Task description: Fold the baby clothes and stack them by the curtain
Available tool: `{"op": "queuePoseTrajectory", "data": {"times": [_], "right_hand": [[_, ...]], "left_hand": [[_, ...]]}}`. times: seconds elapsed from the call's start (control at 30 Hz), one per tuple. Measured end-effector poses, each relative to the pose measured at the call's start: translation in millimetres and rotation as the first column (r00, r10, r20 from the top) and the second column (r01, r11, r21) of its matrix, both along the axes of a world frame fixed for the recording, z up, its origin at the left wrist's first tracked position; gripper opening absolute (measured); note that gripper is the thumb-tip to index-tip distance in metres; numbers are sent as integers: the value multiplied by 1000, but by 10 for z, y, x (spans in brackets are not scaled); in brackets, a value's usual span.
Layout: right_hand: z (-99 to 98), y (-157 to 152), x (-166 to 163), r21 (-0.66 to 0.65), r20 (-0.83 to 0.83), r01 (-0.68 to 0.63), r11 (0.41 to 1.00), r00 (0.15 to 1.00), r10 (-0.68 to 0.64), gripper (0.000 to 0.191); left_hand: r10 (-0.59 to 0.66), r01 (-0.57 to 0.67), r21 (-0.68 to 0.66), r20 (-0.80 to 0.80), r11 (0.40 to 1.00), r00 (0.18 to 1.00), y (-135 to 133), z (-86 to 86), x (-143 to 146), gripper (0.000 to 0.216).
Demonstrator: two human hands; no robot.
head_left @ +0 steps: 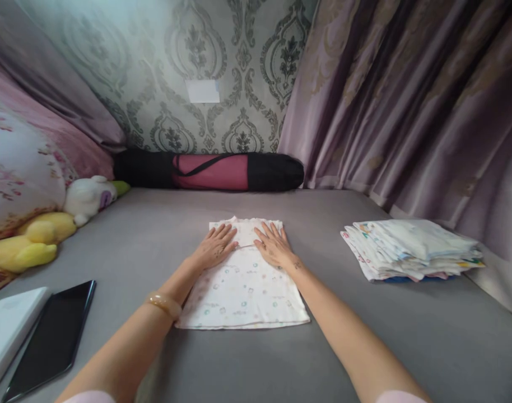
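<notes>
A small white garment with a fine printed pattern lies flat on the grey bed sheet, its far part folded over. My left hand rests palm down on the garment's far left part, fingers spread. On the far right part lies my right hand, also flat with fingers apart. Neither hand grips the cloth. My two hands and forearms cover parts of the garment's left and right edges. A bangle sits on my left wrist.
At right is a stack of folded clothes. A black phone or tablet lies beside a white box-like object at left. Plush toys and a floral pillow line the left side. A long black-and-red bag lies along the wall.
</notes>
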State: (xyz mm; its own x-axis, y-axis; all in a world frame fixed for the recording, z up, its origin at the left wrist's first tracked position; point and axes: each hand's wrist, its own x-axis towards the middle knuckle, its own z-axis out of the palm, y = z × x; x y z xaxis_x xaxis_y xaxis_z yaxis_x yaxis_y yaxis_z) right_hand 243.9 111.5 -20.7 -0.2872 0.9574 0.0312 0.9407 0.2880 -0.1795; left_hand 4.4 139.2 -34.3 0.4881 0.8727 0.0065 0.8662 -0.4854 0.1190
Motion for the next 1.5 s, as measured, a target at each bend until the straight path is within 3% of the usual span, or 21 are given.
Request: {"op": "queuePoseTrajectory", "data": {"times": [0.23,0.4,0.5,0.63,0.8,1.0,1.27,1.5], "right_hand": [[-61,20,2,35,-79,-3,999,997,6,55],[-129,-27,157,70,-251,-3,998,968,21,60],[-154,-237,331,72,-338,-19,997,940,42,67],[-84,-721,547,-10,-381,-85,996,922,75,70],[127,-1324,686,-71,-379,-151,986,919,113,55],[316,-1765,759,32,-397,-236,971,889,229,22],[367,-1833,809,127,-268,-376,918,878,397,22],[309,-1824,784,217,-131,-427,878,878,460,35]], "left_hand": [[-15,15,-22,-6,1000,1000,0,49,16,64],[-20,18,187,13,982,1000,-125,68,-8,61],[-58,48,246,34,968,998,-338,65,-118,61],[-88,75,186,63,980,994,-724,26,-367,62],[-120,98,120,195,988,974,-1200,97,-654,55],[-227,252,-35,330,967,916,-1619,348,-860,31],[-271,294,-43,279,955,921,-1724,434,-941,29],[-327,325,38,155,945,932,-1732,465,-893,32]]}}
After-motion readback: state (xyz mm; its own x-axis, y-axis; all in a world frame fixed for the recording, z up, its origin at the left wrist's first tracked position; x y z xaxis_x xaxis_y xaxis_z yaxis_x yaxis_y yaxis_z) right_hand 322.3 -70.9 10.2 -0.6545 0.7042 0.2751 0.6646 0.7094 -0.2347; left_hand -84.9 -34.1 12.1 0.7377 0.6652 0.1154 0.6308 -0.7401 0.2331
